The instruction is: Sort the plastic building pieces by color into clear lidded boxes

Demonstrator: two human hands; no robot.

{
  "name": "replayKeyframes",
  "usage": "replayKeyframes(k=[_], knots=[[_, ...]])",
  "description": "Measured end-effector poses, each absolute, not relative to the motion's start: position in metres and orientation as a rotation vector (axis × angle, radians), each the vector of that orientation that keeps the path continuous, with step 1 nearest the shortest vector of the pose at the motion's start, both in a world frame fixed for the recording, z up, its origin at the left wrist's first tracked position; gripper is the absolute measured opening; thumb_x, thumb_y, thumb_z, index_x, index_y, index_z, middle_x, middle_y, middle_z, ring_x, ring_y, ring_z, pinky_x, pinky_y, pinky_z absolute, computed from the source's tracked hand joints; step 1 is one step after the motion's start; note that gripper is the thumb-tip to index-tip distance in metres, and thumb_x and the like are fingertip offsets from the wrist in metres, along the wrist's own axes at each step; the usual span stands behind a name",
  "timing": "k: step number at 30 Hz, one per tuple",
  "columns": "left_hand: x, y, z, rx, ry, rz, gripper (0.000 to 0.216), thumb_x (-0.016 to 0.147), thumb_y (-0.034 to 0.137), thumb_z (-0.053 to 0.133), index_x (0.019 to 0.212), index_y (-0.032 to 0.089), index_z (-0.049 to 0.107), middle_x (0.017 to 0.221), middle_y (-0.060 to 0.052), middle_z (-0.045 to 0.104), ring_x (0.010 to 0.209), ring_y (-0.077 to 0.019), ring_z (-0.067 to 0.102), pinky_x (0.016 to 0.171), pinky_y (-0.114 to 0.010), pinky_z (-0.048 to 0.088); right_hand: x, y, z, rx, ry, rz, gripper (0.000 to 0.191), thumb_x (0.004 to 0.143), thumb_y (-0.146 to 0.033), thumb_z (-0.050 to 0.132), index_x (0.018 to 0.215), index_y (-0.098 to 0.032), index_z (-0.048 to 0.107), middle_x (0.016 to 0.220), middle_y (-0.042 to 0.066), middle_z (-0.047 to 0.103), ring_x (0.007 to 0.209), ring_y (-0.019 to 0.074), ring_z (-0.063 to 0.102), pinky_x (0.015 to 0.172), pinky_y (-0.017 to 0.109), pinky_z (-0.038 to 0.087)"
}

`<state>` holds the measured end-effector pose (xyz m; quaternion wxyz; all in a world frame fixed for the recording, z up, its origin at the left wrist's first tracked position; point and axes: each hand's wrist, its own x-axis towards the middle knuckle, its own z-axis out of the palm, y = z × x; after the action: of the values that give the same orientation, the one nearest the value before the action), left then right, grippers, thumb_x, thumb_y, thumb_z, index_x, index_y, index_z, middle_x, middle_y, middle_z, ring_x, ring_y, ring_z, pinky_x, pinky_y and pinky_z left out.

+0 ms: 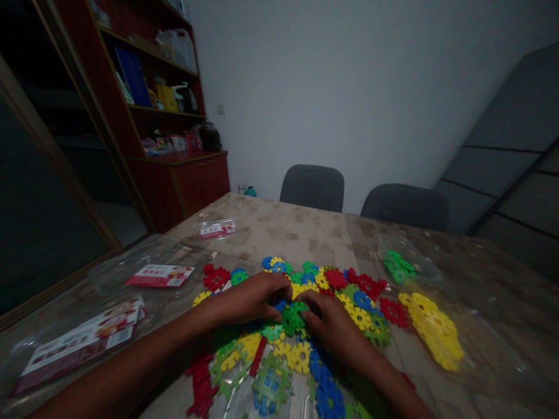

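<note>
On the worktop (297, 231), a heap of notched plastic discs (300, 356) surrounds both hands. At the heap's middle, the right hand (329, 320) curls its fingers against green discs (292, 320); the left hand (255, 297) curves around a blue disc (280, 304). I cannot tell whether either pinches. Yellow discs (434, 329) lie right of the heap.

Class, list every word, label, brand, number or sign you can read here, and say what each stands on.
No text can be read with certainty.
Near label on clear plastic: print and barcode, too blurred.
Middle label on clear plastic: large characters, too blurred.
Far label on clear plastic: too small.
Toothed plastic pieces: no writing visible.
</note>
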<state>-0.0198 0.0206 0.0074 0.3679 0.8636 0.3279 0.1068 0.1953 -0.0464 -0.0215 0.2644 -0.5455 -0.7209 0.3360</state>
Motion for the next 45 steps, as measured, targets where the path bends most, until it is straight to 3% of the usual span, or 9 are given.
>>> replayKeyframes(k=[5,9,16,20,27,33,39,42,45], knots=[[-0.028,0.013,0.022,2.408,0.959,0.006,0.032,0.071,0.016,0.083,0.096,0.022,0.063,0.103,-0.001,0.064,0.096,-0.024,0.059,0.076,-0.027,0.039,0.184,-0.054,-0.02,-1.541,-1.978,0.835,0.027,0.084,-0.018,0.06,0.109,-0.019,0.071,0.11,0.01,0.074,0.104,0.027,0.065,0.09,0.035,0.043],[-0.022,0.009,0.018,2.455,1.002,-0.123,0.03,0.07,0.015,0.085,0.09,0.02,0.064,0.099,-0.003,0.065,0.09,-0.0255,0.06,0.068,-0.028,0.036,0.168,-0.063,-0.019,-1.688,-2.055,0.741,0.033,0.079,-0.03,0.074,0.109,-0.018,0.07,0.114,0.013,0.071,0.106,0.0319,0.063,0.088,0.038,0.043],[-0.019,0.009,0.016,2.372,0.999,-0.081,0.023,0.069,0.011,0.081,0.08,0.02,0.063,0.087,0.001,0.064,0.085,-0.023,0.059,0.066,-0.027,0.034,0.17,-0.067,-0.032,-1.583,-2.069,0.723,0.027,0.075,-0.009,0.071,0.099,-0.02,0.068,0.109,0.008,0.071,0.104,0.0262,0.063,0.087,0.032,0.042],[-0.019,0.01,0.018,2.263,0.963,-0.049,0.018,0.072,0.01,0.074,0.074,0.02,0.059,0.073,0.005,0.059,0.072,-0.0176,0.056,0.06,-0.024,0.033,0.173,-0.064,-0.029,-1.493,-2.011,0.86,0.028,0.072,-0.003,0.068,0.092,-0.021,0.067,0.101,0.004,0.073,0.1,0.0238,0.065,0.085,0.03,0.042],[-0.018,0.012,0.014,2.066,0.908,0.033,0.011,0.069,0.012,0.069,0.073,0.018,0.06,0.067,0.006,0.057,0.063,-0.0136,0.052,0.056,-0.021,0.035,0.175,-0.064,-0.03,-1.469,-2.002,0.917,0.025,0.07,-0.006,0.072,0.09,-0.021,0.068,0.1,0.004,0.071,0.101,0.0246,0.062,0.085,0.03,0.04],[-0.019,0.016,0.006,1.954,0.839,0.155,0.008,0.071,0.018,0.064,0.076,0.019,0.058,0.065,0.006,0.057,0.058,-0.0137,0.055,0.054,-0.022,0.039,0.18,-0.06,-0.023,-1.505,-1.889,0.873,0.019,0.069,-0.006,0.071,0.078,-0.02,0.062,0.088,0.001,0.064,0.086,0.0198,0.058,0.075,0.026,0.037],[-0.017,0.015,0.006,1.9,0.729,0.254,0.016,0.08,0.032,0.063,0.086,0.018,0.058,0.071,0.002,0.063,0.064,-0.0166,0.062,0.059,-0.024,0.046,0.177,-0.057,-0.008,-1.424,-1.803,0.893,0.017,0.071,-0.008,0.066,0.08,-0.021,0.06,0.067,-0.006,0.058,0.064,0.0131,0.054,0.056,0.02,0.036],[-0.018,0.018,0.01,1.94,0.708,0.312,0.022,0.081,0.033,0.067,0.096,0.018,0.063,0.085,-0.002,0.069,0.079,-0.0199,0.065,0.068,-0.026,0.048,0.191,-0.05,0.005,-1.465,-1.813,0.71,0.017,0.068,-0.009,0.066,0.078,-0.022,0.062,0.067,-0.006,0.063,0.065,0.0145,0.059,0.058,0.021,0.04],[-0.023,0.022,0.015,2.092,0.736,0.417,0.022,0.084,0.03,0.065,0.103,0.019,0.065,0.095,-0.004,0.07,0.089,-0.0218,0.065,0.076,-0.029,0.048,0.229,-0.034,0.025,-1.601,-1.705,0.464,0.008,0.074,-0.018,0.065,0.081,-0.022,0.063,0.075,-0.001,0.069,0.072,0.0189,0.063,0.066,0.026,0.043]])
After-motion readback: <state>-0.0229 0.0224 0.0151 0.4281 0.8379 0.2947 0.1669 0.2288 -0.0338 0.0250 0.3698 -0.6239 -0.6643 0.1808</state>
